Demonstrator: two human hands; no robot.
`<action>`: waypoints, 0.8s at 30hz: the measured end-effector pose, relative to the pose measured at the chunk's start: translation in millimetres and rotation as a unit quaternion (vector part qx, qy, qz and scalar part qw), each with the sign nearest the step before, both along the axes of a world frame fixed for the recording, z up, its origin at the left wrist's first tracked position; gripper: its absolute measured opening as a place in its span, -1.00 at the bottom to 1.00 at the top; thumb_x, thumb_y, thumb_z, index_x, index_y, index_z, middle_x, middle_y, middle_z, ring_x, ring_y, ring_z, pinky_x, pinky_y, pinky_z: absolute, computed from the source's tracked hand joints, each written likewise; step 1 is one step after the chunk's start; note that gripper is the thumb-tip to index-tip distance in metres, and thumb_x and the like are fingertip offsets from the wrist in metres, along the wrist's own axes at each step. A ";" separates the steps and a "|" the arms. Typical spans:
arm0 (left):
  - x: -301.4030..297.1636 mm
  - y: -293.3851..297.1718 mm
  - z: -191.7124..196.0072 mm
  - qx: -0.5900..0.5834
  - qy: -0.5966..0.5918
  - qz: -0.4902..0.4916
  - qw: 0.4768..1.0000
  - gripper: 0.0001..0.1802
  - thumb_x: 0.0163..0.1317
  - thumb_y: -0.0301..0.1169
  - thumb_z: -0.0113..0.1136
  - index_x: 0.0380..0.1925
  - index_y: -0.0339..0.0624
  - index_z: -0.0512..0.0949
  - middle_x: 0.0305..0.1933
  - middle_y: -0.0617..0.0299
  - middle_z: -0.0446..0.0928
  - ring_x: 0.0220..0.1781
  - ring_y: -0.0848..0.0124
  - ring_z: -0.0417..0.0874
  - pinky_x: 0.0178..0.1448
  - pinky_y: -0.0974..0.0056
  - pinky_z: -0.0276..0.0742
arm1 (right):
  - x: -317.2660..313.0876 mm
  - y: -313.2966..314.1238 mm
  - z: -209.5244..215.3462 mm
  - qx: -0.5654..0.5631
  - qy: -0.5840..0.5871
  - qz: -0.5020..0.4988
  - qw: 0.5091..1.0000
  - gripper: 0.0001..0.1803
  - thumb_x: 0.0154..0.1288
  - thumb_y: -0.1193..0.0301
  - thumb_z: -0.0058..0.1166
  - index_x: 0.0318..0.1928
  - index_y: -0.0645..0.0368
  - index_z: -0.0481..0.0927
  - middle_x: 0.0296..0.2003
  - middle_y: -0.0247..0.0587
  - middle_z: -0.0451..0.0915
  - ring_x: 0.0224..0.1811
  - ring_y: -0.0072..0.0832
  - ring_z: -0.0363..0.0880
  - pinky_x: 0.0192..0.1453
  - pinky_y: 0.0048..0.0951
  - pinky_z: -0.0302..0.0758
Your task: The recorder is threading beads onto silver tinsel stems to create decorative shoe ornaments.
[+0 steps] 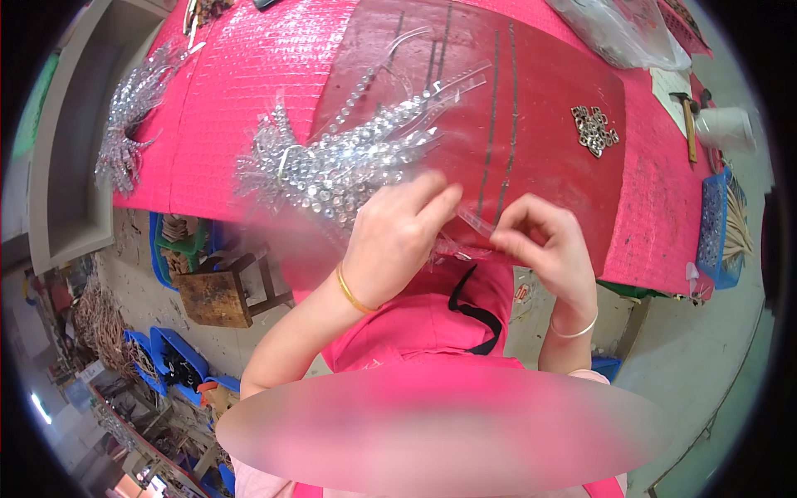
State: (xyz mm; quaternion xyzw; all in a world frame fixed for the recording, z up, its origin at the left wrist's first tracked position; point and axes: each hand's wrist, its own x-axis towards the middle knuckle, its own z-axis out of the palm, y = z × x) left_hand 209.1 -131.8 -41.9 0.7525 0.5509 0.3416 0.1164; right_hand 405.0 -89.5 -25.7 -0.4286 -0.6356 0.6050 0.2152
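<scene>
My left hand (400, 228), with a gold bangle at its wrist, is closed and slightly blurred at the near edge of the dark red mat (548, 158). From its fingers a narrow clear plastic strip (475, 222) runs to my right hand (544, 242), which pinches the other end between thumb and forefinger. Just beyond and left of my left hand lies a bundle of clear strips set with round rhinestones (340, 166), its ends fanning out. Whether my left hand also grips part of this bundle is hidden.
Another rhinestone strip bundle (126, 124) lies at the pink table's (220, 124) left edge. Small metal rhinestone pieces (594, 131) form a pile on the mat's right. Farther right are a hammer (687, 124), a plastic bag (623, 33), a white roll (727, 129) and a blue basket (716, 232).
</scene>
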 end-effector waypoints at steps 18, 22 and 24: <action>16.6 23.1 5.0 -0.043 -0.053 -0.096 0.993 -0.88 -0.05 -0.56 0.20 -0.45 -0.22 0.51 -0.60 0.17 0.41 -0.56 0.24 0.45 -0.46 0.26 0.36 | 68.3 44.6 -38.1 0.279 -0.135 -0.273 0.911 -0.94 0.11 0.53 0.11 -0.38 0.26 0.54 -0.51 -0.32 0.52 -0.56 -0.68 0.44 -0.51 -0.62 0.32; 17.0 31.0 11.1 -0.086 -0.099 -0.090 0.987 -0.90 -0.02 -0.55 0.18 -0.43 -0.28 0.52 -0.58 0.16 0.46 -0.56 0.30 0.51 -0.49 0.32 0.37 | 62.4 29.3 -35.0 0.043 0.012 -0.281 0.959 -0.92 0.20 0.50 0.06 -0.35 0.27 0.55 -0.45 -0.27 0.57 -0.58 -0.67 0.48 -0.49 -0.70 0.38; 15.8 34.2 14.1 -0.170 -0.150 -0.079 0.971 -0.90 0.05 -0.54 0.16 -0.41 -0.32 0.54 -0.54 0.16 0.52 -0.54 0.45 0.55 -0.48 0.42 0.38 | 59.5 28.1 -35.9 -0.070 0.139 -0.272 0.950 -0.90 0.21 0.51 0.05 -0.30 0.31 0.54 -0.44 -0.19 0.58 -0.56 -0.62 0.52 -0.49 -0.68 0.44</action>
